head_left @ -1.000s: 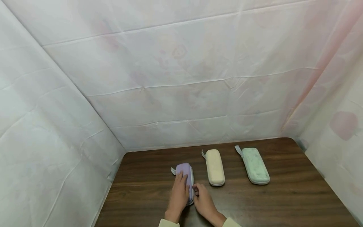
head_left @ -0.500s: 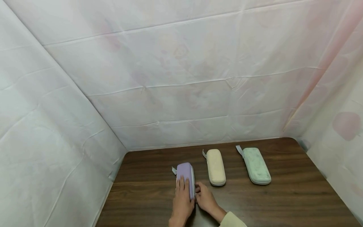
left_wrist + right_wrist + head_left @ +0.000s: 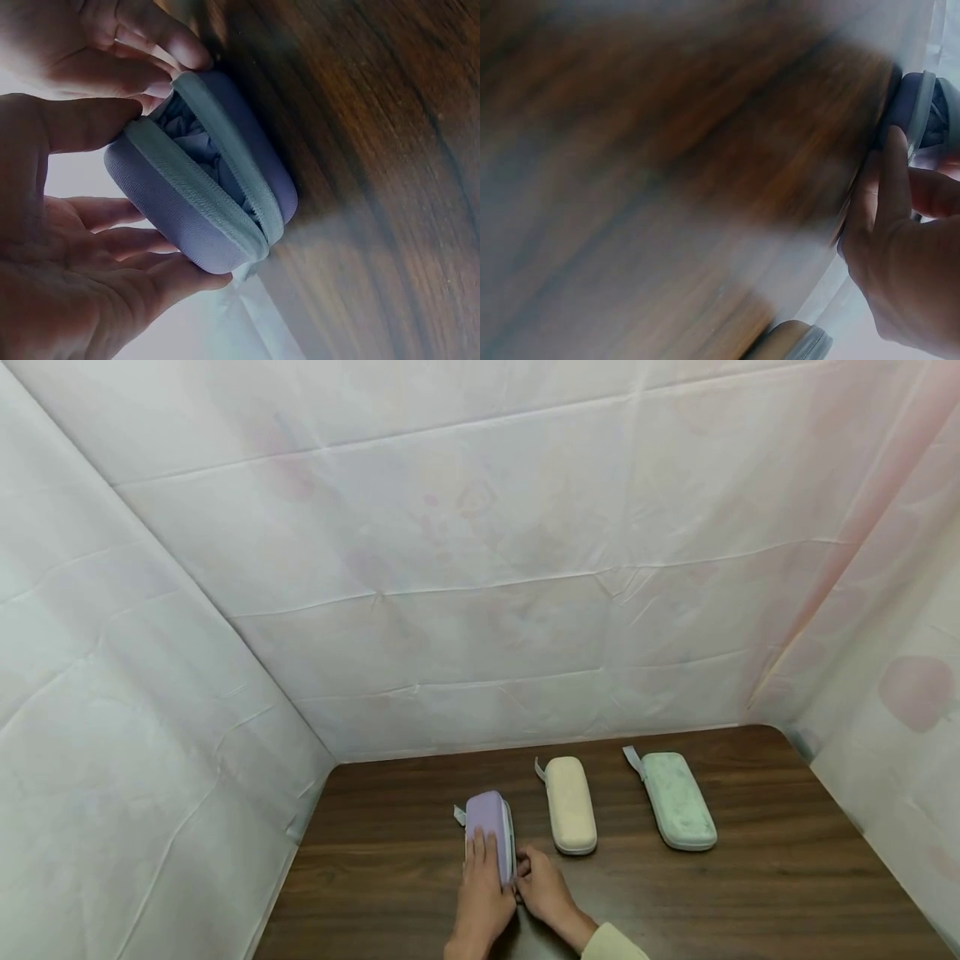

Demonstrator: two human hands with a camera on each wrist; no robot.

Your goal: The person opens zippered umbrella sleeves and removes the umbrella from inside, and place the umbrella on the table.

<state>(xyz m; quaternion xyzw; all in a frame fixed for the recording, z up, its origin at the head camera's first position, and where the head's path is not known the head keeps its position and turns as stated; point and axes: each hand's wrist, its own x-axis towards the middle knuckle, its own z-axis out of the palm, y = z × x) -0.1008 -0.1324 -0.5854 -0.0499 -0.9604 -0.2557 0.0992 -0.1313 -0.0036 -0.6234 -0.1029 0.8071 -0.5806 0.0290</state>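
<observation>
Partly unzipped purple case (image 3: 487, 814) on the counter (image 3: 720, 902), beneath your left grip (image 3: 483, 895) clasped round its top, your right grip (image 3: 546, 887) pinching its right edge

Cream case (image 3: 572, 807) and green case (image 3: 680, 802) on wood-grain table (image 3: 375, 843).
Cases lie apart, green at right; pale strap (image 3: 633, 761) at each far-left corner. Creased sheeting (image 3: 465, 527) at left, far and right sides.

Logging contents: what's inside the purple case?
Bunched, bluish cloth-like folds show in the left wrist view where the purple case gapes open. Can't tell whether they're lining or something stored; the lid covers the rest.
</observation>
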